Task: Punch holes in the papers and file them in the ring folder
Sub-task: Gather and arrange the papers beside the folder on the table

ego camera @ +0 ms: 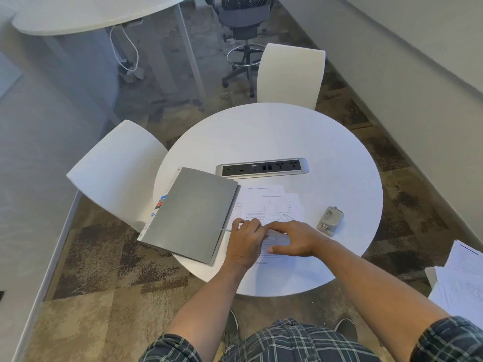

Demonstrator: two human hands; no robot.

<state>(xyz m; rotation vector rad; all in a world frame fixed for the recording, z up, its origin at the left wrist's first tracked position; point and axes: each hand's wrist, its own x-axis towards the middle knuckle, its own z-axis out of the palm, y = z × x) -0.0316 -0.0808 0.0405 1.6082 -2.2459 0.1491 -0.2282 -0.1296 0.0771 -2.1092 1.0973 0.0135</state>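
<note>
Both hands curled over papers

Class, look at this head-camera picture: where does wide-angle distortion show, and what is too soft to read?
Head view: the wall skirting and floor rail splay outward; print on the papers is too soft to read; lighting is even, with no glare on the round table.

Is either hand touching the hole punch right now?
No, the hole punch sits alone on the table, right of both hands on the papers.
</note>
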